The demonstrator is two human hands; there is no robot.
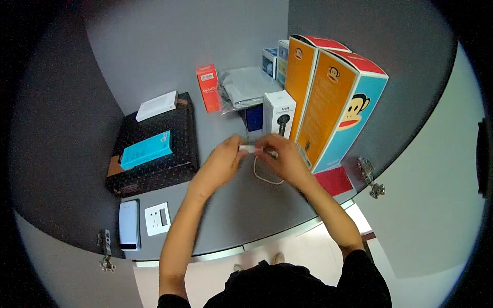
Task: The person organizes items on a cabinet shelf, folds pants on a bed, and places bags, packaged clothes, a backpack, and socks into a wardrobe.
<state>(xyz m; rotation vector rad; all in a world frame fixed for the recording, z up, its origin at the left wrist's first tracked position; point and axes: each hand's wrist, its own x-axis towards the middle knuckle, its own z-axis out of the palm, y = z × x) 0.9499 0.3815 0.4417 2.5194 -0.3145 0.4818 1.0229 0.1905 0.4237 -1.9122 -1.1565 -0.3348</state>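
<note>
A small white piece point(248, 149) spans the gap between my two hands, above the grey shelf point(226, 220). My left hand point(226, 158) pinches its left end between thumb and fingers. At its right end, my right hand point(280, 158) is closed round it, somewhat blurred. A pale cable point(266, 180) loops down beneath my right hand. Just behind the hands stands a white fan box point(279, 110). What exactly the white piece is cannot be made out.
Tall orange and blue monkey boxes point(336, 102) stand at the right, near a red item point(335, 181). A red box point(208, 88) and plastic-wrapped package point(248, 86) are behind. Left are a black box point(154, 172) carrying a blue box point(147, 149), a white socket plate point(157, 218) and a pale device point(129, 225).
</note>
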